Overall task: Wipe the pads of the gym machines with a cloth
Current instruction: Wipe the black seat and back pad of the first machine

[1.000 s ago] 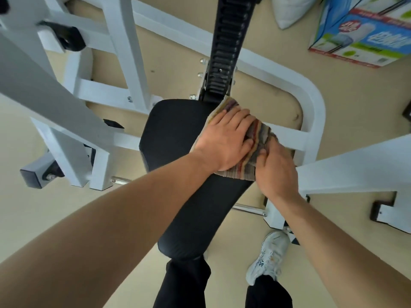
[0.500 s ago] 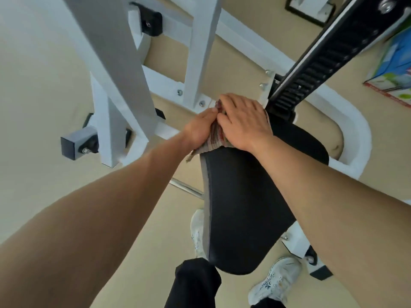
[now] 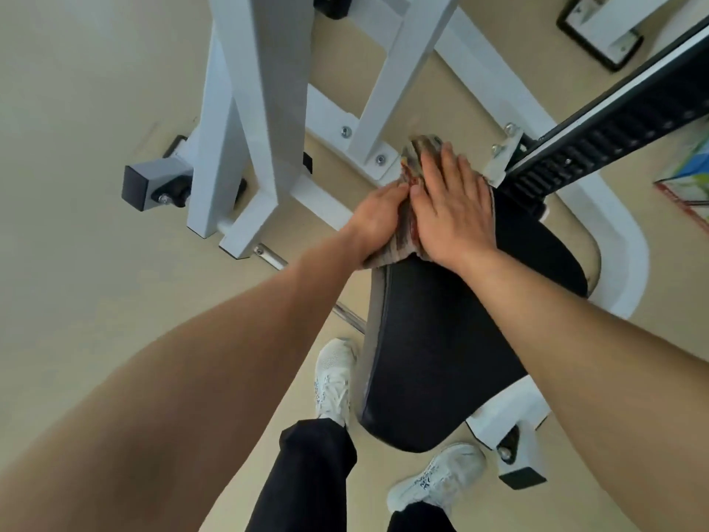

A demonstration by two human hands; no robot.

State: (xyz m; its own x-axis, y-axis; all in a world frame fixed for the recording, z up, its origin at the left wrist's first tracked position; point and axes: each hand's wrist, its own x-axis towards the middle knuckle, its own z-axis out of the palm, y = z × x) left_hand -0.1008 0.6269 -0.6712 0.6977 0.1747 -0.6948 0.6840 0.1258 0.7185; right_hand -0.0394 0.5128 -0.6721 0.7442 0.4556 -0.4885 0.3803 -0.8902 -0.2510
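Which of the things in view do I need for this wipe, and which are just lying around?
In use:
cloth
black seat pad
left hand
right hand

Lying about:
colourful box, at the right edge
framed white item on the floor, top right

Beige floor [image 3: 84, 155] all over. White frame [image 3: 261, 120] with bolts, its gray-capped foot [image 3: 151, 184] resting on the left. A black ribbed rail [image 3: 614, 136] runs off to the upper right, and a chrome rod [image 3: 345, 312] pokes out low down. Two white sneakers [image 3: 333, 380] plus black trousers [image 3: 307, 474] at the bottom. Colorful box [image 3: 690, 174] corner at the right edge, another black-edged foot [image 3: 598, 36] top right.
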